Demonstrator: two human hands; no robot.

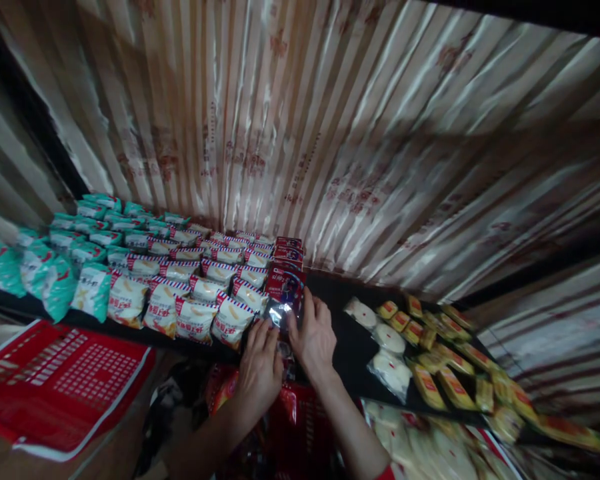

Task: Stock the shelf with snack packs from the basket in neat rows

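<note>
A dark red snack packet with a shiny silvery lower part stands at the front of a short row of similar red packets. My right hand grips its right side, thumb in front and fingers along the edge. Against its lower left corner, the fingers of my left hand are pressed close together. To the left of the packet are rows of white snack bags with red and blue striped tops. Below my hands is a red basket with red packages in it, partly hidden by my forearms.
Teal-and-white bags fill the shelf's left end. Flat round white packs and yellow packets lie on the black shelf surface to the right. A red plastic basket is at lower left. A pleated curtain hangs behind.
</note>
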